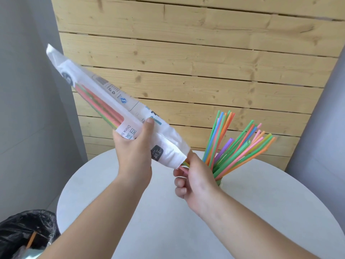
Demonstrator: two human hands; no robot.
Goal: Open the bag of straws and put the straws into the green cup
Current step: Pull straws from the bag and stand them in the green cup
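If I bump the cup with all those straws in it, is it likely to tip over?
Probably yes. The straws fan out tall and lean mostly to one side, well past the green cup, so it looks top-heavy. Only a sliver of the cup shows behind the right hand, so its base is hard to judge. The table looks smooth, so it may also slide.

Round white table (168, 221) bears a green cup (218, 182) of straws (240, 146)
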